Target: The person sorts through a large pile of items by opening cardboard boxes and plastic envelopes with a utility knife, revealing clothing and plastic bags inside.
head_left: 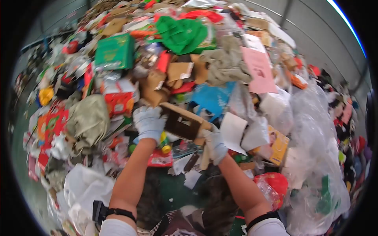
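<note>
An open cardboard box [182,122] with a dark inside is held tilted in front of me, between both hands. My left hand [149,123], in a pale work glove, closes at the box's left end; its fingertips are partly hidden and blurred. Around the right end of the box, the gloved fingers of my right hand [215,144] are closed. Just below my left hand lies a yellow-and-green container [164,144]. A blue bag [212,98] lies behind the box, and white paper sheets [233,132] are right of my right hand.
A large heap of mixed waste surrounds me. It includes a green box [114,52], green cloth [181,34], grey-beige cloth [226,62], a pink sheet [258,70] and clear plastic film [315,137]. Green floor [170,192] shows near my legs.
</note>
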A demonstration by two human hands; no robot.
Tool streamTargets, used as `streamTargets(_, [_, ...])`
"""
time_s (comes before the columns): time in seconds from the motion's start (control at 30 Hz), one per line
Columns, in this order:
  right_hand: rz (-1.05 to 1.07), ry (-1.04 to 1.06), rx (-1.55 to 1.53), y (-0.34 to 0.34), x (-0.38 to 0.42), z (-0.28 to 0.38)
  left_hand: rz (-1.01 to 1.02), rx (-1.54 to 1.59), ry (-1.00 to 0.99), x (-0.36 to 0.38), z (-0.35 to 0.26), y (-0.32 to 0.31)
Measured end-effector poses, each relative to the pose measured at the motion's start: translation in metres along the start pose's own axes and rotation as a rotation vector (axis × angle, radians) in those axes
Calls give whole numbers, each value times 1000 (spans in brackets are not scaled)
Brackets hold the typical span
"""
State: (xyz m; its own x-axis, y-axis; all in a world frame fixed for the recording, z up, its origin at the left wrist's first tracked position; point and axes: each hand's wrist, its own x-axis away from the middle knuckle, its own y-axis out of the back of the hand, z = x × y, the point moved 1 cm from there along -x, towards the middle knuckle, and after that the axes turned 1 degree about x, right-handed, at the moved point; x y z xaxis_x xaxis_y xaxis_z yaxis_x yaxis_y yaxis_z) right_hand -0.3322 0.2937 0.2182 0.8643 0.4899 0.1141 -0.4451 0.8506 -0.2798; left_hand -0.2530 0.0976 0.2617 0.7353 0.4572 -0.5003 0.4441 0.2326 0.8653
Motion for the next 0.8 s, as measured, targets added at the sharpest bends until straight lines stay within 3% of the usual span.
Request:
streamTargets(0.07, [107, -47, 7, -6, 12, -1, -50, 42, 189, 2, 12, 0])
streamTargets(0.13, [178, -170, -39, -14, 22, 9, 35, 158, 475, 2, 35, -4])
streamTargets(0.17, [201, -185, -28, -19, 28, 13, 36, 150, 503, 9, 49, -16])
streamTargets(0.23, [371, -51, 22, -30, 36, 21, 173, 689, 543, 23, 79, -65])
streamTargets(0.27, [388, -53, 29, -34, 37, 19, 161, 688, 557, 22, 90, -89])
streamTargets(0.33, [462, 107, 238, -36, 39, 12, 119, 1487, 488, 16, 103, -125])
streamTargets(0.37, [487, 178, 315, -34, 35, 2, -40, 1783, 567, 15, 79, -72])
streamTargets(0.4, [475, 187, 312, -35, 33, -3, -32, 1786, 552, 12, 77, -65])
streamTargets(0.47, [346, 127, 332, -42, 41, -4, -60, 2198, 951, 6, 69, -56])
streamTargets(0.5, [340, -91, 273, -45, 42, 2, -26, 2204, 935, 6, 60, -50])
streamTargets(0.53, [310, -81, 264, -47, 42, -7, 41, 2191, 871, 9, 46, -34])
streamTargets(0.6, [138, 330, 107, -49, 30, -23, 142, 2169, 741, 16, 25, -10])
streamTargets(0.67, [160, 385, 82, -57, 28, -13, 31, 1986, 680, 18, 16, -23])
streamTargets(0.73, [104, 413, 242, -56, 26, -25, 240, 1920, 816, 29, 14, -21])
streamTargets(0.77, [159, 458, 394, -60, 33, -24, 159, 1967, 801, 32, 15, -47])
streamTargets(0.8, [260, 394, 353, -67, 44, -13, 87, 2013, 780, 31, 17, -90])
